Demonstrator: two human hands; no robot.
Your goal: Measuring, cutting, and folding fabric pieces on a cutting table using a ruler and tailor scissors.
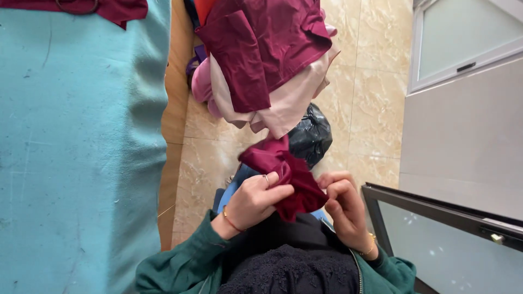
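My left hand (256, 198) and my right hand (344, 204) both grip a small piece of dark red cloth (286, 171), held close in front of my chest. The left hand wears a ring and a thin bracelet; its fingers pinch the cloth's lower left part. Fingers of the right hand are curled at the cloth's right edge. Both arms are in dark green sleeves (185, 261). Above the cloth hangs a pile of dark red and pale pink fabric (267, 60).
A table covered with teal felt (81, 152) fills the left side, with more dark red fabric (109, 8) at its top edge. A black plastic bag (311, 133) lies on the beige tiled floor (376, 98). A dark-framed glass panel (447, 234) stands at the lower right.
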